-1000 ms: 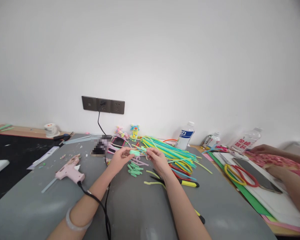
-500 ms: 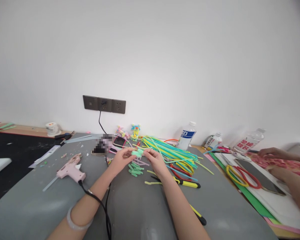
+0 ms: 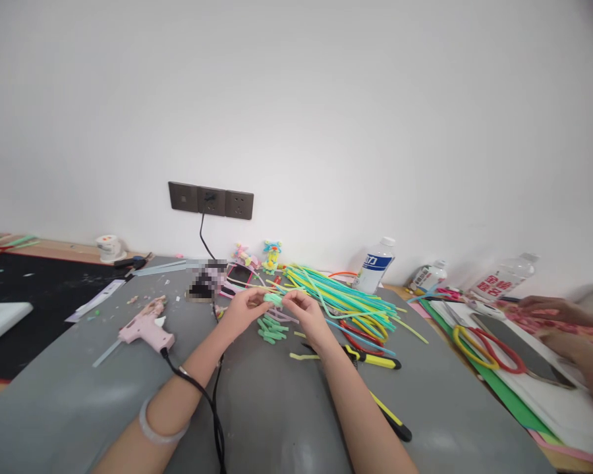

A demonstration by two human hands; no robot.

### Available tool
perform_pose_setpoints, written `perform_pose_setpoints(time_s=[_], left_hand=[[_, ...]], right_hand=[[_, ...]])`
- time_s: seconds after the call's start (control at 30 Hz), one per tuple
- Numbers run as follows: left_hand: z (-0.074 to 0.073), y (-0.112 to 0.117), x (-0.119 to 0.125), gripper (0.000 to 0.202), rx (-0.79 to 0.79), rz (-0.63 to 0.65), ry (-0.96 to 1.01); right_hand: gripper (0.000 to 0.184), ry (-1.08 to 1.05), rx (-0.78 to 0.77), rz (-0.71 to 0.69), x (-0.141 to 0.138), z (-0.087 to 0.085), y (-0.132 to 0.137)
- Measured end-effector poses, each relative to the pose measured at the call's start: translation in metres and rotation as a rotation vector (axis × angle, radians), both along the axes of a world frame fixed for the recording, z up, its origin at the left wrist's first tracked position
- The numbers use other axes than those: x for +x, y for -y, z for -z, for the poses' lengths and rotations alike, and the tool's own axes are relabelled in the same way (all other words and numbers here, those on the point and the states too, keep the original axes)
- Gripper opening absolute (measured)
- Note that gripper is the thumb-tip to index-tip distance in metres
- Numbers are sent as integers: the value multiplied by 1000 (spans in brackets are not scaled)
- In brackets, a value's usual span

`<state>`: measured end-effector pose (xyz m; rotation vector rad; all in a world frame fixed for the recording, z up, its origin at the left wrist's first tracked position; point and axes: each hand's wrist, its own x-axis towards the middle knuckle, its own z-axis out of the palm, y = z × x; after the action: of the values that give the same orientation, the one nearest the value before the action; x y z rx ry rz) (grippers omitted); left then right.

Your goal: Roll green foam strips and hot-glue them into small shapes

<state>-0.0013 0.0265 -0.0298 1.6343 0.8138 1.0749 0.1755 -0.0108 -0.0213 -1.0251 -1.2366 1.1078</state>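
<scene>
Both hands meet over the middle of the grey table, pinching a small mint-green fuzzy pipe cleaner piece point(image 3: 273, 300) between their fingertips. My left hand point(image 3: 247, 311) grips its left side, and my right hand point(image 3: 304, 315) has the right side. The fingers partly cover it, so its exact shape is unclear. Just below them lies a pile of short mint-green pipe cleaner pieces point(image 3: 271, 328). Right of my right hand spreads a bundle of long yellow, green and blue pipe cleaners point(image 3: 346, 299). Yellow-and-black pliers point(image 3: 375, 360) lie beside my right forearm.
A pink glue gun point(image 3: 148, 329) rests at left, its black cable point(image 3: 197, 390) passing over my left forearm. Two small figures point(image 3: 271, 257) and a bottle point(image 3: 374, 266) stand near the wall. At right, another person's hands point(image 3: 563, 329) are near a phone point(image 3: 521, 349) and papers.
The whole view has shifted a little, so things appear slightly further right. My hands stay together on the green piece, which looks slightly turned between the fingertips.
</scene>
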Motion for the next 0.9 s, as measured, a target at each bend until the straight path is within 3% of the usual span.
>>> perform_pose_setpoints(time_s=[0.53,0.9], left_hand=[[0,0,-1,33,11,-25,-42],[2,0,-1,35,-7,-34,-56]], right_hand=[[26,282,161,42,6,-2,1],[21,345,227,75,4,-4,2]])
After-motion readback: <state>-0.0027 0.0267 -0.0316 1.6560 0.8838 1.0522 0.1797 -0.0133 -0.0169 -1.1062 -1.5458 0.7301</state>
